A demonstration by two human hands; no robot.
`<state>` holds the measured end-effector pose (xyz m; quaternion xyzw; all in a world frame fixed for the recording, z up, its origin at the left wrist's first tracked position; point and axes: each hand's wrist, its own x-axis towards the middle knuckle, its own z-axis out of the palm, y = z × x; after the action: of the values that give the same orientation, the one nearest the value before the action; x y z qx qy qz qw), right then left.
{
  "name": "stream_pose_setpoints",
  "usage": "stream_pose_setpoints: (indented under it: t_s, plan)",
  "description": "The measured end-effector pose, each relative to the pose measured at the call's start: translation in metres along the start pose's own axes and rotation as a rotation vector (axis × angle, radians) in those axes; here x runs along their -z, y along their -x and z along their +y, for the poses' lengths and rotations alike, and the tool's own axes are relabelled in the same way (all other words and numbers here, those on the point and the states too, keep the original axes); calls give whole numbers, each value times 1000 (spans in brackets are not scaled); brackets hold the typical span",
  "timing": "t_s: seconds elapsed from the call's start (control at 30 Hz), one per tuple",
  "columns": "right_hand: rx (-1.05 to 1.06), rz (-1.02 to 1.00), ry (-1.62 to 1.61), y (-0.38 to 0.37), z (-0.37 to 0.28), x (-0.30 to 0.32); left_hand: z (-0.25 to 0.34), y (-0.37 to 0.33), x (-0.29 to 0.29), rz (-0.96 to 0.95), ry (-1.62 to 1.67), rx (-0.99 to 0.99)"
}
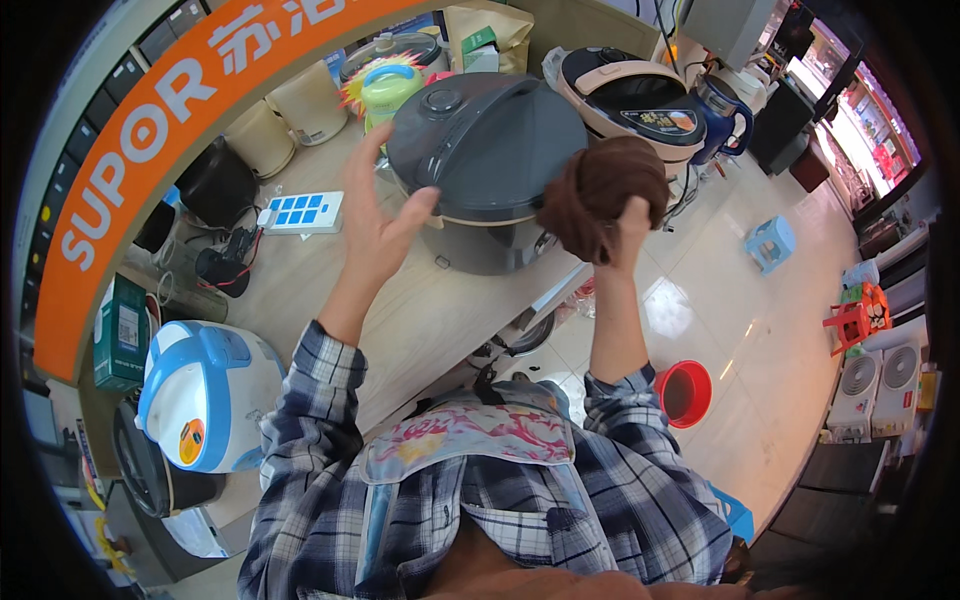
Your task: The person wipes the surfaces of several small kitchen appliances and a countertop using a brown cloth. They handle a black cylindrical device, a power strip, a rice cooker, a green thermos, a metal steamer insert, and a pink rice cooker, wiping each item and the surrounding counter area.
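Observation:
A large dark grey rice cooker [480,150] with a glossy lid and a carry handle stands on the counter in front of me. My left hand [380,215] is at its left side, fingers spread and thumb apart, with nothing in it. Whether the fingertips touch the cooker I cannot tell. On the other side, my right hand [628,235] grips a bunched brown cloth [610,190] close to the cooker's right edge. The cloth hides part of that edge and most of the right fingers.
Behind and right of the cooker sits a black and beige cooker [640,95], beside a blue kettle [720,120]. A white power strip [302,213] lies left on the pale counter [300,290], near a blue and white cooker [215,390]. A red bucket [684,393] stands on the floor.

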<state>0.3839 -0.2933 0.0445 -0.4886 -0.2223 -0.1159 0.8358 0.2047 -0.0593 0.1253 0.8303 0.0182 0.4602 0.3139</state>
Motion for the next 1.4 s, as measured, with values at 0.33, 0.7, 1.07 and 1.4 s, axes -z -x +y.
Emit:
stream_pose_setpoints:
  t_s: [0.33, 0.7, 1.07, 1.4]
  plan:
    - [-7, -45, 407, 48, 62, 39, 6, -37, -63, -231, -364, -67]
    - [-720, -12, 81, 31, 122, 100, 0, -32, -66, -85, -369, 159]
    - [-901, -279, -35, 2, 113, 98, 9, -27, -58, -78, -421, 216]
    - [-884, -524, 107, 59, 153, 92, 42, 21, 18, -24, -510, 385]
